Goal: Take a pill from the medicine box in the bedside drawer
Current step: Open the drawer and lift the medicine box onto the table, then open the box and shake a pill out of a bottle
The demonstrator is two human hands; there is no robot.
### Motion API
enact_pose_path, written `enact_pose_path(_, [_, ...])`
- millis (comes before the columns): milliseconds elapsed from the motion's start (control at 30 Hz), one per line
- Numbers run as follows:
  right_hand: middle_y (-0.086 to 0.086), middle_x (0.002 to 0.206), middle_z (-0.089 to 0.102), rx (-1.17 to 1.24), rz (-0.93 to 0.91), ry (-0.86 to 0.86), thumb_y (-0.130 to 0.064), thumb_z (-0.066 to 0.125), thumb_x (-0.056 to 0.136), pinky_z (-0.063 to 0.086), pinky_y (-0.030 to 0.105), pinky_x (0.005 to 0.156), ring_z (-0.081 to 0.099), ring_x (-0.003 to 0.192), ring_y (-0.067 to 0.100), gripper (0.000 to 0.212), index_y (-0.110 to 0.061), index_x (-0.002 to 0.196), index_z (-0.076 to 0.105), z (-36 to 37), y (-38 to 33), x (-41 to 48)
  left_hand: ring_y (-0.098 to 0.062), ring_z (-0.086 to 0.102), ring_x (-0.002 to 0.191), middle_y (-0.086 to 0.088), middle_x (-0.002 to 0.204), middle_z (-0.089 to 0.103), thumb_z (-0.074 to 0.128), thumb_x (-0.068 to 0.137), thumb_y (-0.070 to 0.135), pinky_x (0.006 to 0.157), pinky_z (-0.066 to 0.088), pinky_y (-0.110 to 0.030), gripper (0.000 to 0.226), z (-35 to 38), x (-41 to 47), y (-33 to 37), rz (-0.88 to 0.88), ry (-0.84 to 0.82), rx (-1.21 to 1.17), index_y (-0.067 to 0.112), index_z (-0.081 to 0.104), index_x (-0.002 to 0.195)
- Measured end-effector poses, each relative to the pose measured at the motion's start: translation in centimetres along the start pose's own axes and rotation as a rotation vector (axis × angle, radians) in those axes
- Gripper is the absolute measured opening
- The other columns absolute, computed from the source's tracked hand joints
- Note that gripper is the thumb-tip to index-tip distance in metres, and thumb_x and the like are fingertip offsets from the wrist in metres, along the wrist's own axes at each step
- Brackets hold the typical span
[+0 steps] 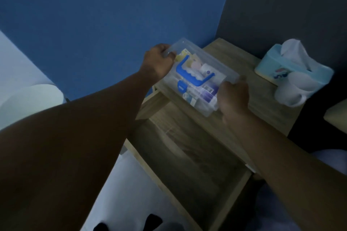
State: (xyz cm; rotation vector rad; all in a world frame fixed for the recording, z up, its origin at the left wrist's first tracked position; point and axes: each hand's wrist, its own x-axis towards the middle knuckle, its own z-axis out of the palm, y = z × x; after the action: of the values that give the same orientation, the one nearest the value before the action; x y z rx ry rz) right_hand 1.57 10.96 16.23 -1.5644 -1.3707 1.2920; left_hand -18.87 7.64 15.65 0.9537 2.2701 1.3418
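Observation:
A clear plastic medicine box [223, 73] with a blue handle and blue clasp lies on or just above the top of the wooden bedside table [249, 97]. Small packets and a white bottle show through its lid, which is shut. My left hand [159, 61] grips the box's far left end. At the near right end my right hand [233, 97] holds the other side. Below the box the drawer [187, 157] stands pulled out, its wooden bottom bare and dark. No loose pill is visible.
A light blue tissue box [293, 65] with white tissue sticking up stands at the table's right side, with a white cup [293, 92] in front of it. A blue wall rises behind; a dark wall meets it at the corner. White bedding lies at the left.

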Motion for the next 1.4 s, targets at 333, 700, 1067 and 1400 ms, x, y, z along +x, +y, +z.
enact_pose_path(333, [0.017, 0.141, 0.049, -0.026, 0.027, -0.020, -0.004, 0.039, 0.094, 0.056, 0.047, 0.095, 0.059, 0.119, 0.031, 0.057, -0.013, 0.150, 0.030, 1.6, 1.4, 2.4, -0.012, 0.067, 0.097, 0.007, 0.102, 0.071, 0.060, 0.086, 0.039, 0.081, 0.050, -0.022, 0.030, 2.1, 2.4, -2.6, -0.030, -0.021, -0.003, 0.026, 0.070, 0.112])
enact_pose_path(700, [0.011, 0.148, 0.045, -0.062, -0.099, -0.117, -0.031, 0.046, 0.102, 0.059, 0.035, 0.085, 0.061, 0.119, 0.022, 0.062, -0.024, 0.156, 0.016, 0.3, 2.8, 2.1, -0.027, 0.039, 0.140, -0.012, 0.152, 0.042, 0.046, 0.098, 0.044, 0.116, 0.032, -0.037, 0.059, 2.0, 1.4, -1.6, -0.023, -0.090, 0.171, 0.011, 0.038, 0.148])
enact_pose_path(1067, [0.005, 0.165, 0.008, -0.618, -0.737, -0.308, -0.035, 0.045, 0.102, 0.017, 0.014, 0.111, 0.012, 0.150, 0.012, 0.069, -0.016, 0.157, 0.008, -3.5, 3.8, 1.4, -0.029, 0.059, 0.117, -0.013, 0.134, 0.058, 0.049, 0.095, 0.021, 0.099, 0.047, -0.034, 0.045, 2.3, -6.3, -1.8, -0.227, 0.028, 0.041, 0.011, 0.045, 0.139])
enact_pose_path(1400, [0.009, 0.165, 0.004, -0.843, -0.730, -0.297, -0.054, 0.027, 0.100, 0.030, 0.042, 0.118, 0.006, 0.153, 0.022, 0.075, -0.010, 0.156, 0.006, -2.6, 4.7, 2.7, -0.029, 0.058, 0.121, -0.014, 0.139, 0.055, 0.062, 0.089, 0.030, 0.103, 0.049, -0.046, 0.060, 5.0, -7.3, -2.3, -0.583, -0.022, -0.542, 0.020, 0.043, 0.145])
